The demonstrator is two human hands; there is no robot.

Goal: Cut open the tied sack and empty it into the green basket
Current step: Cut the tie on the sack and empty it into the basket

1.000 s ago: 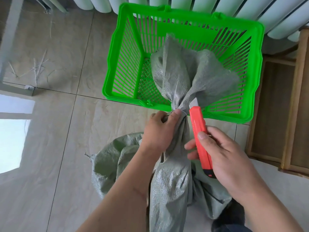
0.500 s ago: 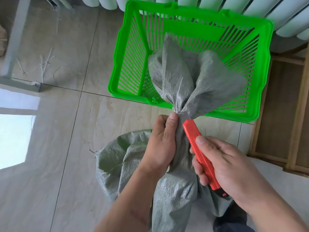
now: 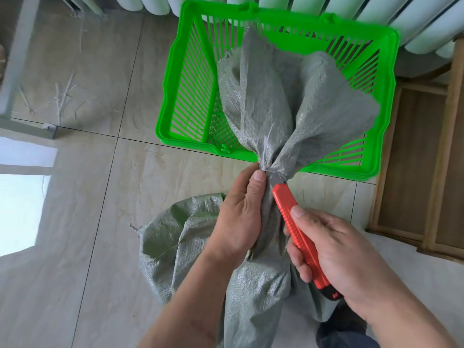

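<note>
A second grey-green woven sack lies crumpled on the beige tiled floor, behind the person's left forearm. The left hand is wrapped tight around the gathered neck of the grey woven plastic sack, thumb pressed just below the knot. The sack stands upright between the forearms, its weave coarse and creased. Above the pale string tie the loose mouth fans out in two broad, frayed flaps over the near rim of the bright green slatted plastic basket, which sits on the floor against the white ribbed radiator. The right hand grips a red utility knife, thumb on its ridged back, the short blade touching the tie. A wooden frame stands at the right edge.
</note>
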